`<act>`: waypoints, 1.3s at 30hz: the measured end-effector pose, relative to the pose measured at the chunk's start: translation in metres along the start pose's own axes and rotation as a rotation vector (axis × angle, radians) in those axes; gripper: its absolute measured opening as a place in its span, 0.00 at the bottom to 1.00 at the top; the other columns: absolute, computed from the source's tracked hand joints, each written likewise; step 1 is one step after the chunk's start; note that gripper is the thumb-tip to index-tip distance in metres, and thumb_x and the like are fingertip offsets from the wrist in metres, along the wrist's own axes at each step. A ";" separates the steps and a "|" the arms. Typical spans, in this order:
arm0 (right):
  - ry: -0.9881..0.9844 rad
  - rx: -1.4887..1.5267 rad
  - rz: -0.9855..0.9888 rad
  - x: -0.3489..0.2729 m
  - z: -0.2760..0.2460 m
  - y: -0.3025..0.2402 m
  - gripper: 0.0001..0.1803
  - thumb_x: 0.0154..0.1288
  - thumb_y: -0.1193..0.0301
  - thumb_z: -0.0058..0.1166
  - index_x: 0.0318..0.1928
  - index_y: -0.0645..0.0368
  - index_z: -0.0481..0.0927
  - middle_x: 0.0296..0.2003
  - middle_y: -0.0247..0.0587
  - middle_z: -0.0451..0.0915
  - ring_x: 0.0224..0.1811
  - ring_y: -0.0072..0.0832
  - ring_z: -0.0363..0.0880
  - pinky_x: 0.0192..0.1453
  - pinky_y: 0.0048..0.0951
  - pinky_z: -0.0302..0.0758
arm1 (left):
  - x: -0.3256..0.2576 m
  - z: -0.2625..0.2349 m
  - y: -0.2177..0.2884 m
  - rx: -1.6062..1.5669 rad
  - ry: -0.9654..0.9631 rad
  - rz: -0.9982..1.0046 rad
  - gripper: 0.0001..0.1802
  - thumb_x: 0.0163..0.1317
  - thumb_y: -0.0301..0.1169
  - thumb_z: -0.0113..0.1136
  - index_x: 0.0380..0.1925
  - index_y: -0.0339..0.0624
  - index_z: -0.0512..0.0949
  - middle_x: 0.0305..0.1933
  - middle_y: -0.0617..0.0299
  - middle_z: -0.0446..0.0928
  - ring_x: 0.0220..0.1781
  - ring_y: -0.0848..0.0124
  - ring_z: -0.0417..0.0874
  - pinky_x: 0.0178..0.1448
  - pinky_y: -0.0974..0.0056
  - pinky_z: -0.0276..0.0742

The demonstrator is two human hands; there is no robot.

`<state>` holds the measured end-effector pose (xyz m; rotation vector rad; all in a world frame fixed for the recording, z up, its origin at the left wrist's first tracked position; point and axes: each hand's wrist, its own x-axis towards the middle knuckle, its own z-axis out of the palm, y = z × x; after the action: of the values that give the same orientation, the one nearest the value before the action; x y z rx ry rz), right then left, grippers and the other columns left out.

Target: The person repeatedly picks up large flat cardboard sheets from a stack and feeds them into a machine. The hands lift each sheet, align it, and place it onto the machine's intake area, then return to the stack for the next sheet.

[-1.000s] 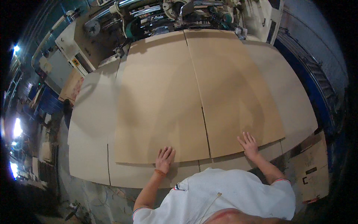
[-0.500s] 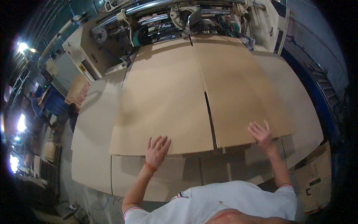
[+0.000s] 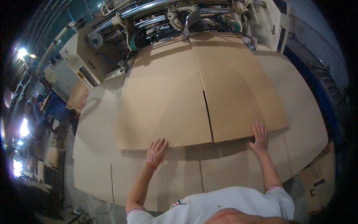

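A large tan cardboard sheet, slotted and creased down its middle, lies in front of me with its far end at the machine's rollers. My left hand rests at the sheet's near edge, left of the slot, fingers stretched out over the board. On the other side of the slot, my right hand is at the same edge with its fingers spread upward and its thumb apart. Neither hand is wrapped round anything. Beneath lies a wider, paler layer of cardboard.
Across the far side stands a machine with metal shafts, rollers and pale side housings. A blue rail runs along the right. A cardboard box stands at lower right. Far left, a person is near a blue bin.
The sheet has slid slightly away from me toward the machine, baring more of the board beneath. My right hand has shifted from above the sheet to its edge; the left stays by it.
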<state>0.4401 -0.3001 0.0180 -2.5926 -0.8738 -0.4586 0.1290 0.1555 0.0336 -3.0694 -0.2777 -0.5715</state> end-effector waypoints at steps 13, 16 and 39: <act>0.295 -0.251 -0.382 0.024 0.029 0.065 0.29 0.71 0.43 0.30 0.58 0.46 0.71 0.64 0.35 0.68 0.68 0.41 0.62 0.68 0.60 0.57 | 0.011 0.002 -0.054 0.251 0.233 0.257 0.25 0.65 0.52 0.52 0.56 0.52 0.74 0.60 0.58 0.75 0.64 0.56 0.73 0.69 0.38 0.60; 0.365 -0.269 -0.407 0.053 0.032 0.070 0.28 0.72 0.43 0.27 0.57 0.44 0.71 0.63 0.34 0.69 0.66 0.40 0.64 0.67 0.61 0.56 | 0.041 -0.013 -0.061 0.260 0.173 0.270 0.23 0.69 0.52 0.47 0.54 0.50 0.75 0.60 0.58 0.76 0.64 0.56 0.74 0.68 0.41 0.63; 0.424 -0.240 -0.441 0.341 0.146 0.101 0.29 0.55 0.62 0.60 0.59 0.47 0.72 0.60 0.36 0.69 0.67 0.44 0.62 0.67 0.55 0.58 | 0.288 0.092 -0.205 0.438 0.174 0.220 0.25 0.62 0.27 0.55 0.61 0.50 0.69 0.67 0.60 0.68 0.70 0.63 0.67 0.74 0.48 0.55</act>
<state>0.7884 -0.1372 0.0064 -2.3453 -1.2901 -1.2493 0.3902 0.4106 0.0452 -2.5668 -0.0495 -0.6583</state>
